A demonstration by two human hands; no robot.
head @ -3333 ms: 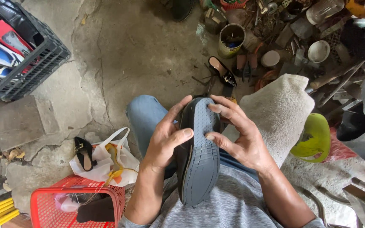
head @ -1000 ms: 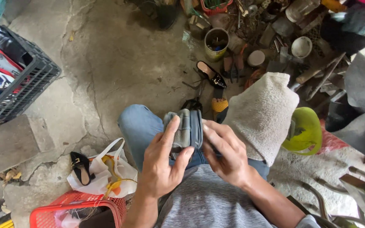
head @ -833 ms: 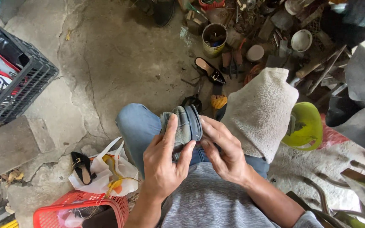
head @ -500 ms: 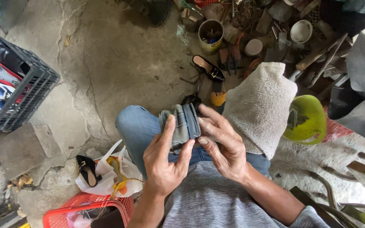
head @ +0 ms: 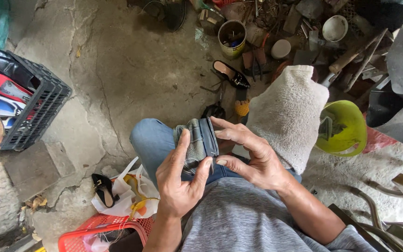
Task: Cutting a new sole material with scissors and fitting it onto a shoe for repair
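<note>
Pinching a folded grey shoe sole (head: 200,142), your left hand (head: 179,184) clamps it; your right hand (head: 253,158) presses alongside, fingers on its edge.

We record soft, even daylight over the cracked grey concrete floor (head: 117,70); shadows weak and diffuse, no glare. Centre sharp; wide-angle lens bends and slightly softens the frame edges.

I see a grey-blue shoe sole (head: 201,140) over blue jeans (head: 152,140), a black crate (head: 38,112) far left, a red basket (head: 103,231) near, a lime-green bowl (head: 346,126) right (beside an off-white towel (head: 288,112)), and a yellow tin can (head: 232,37) far.
</note>
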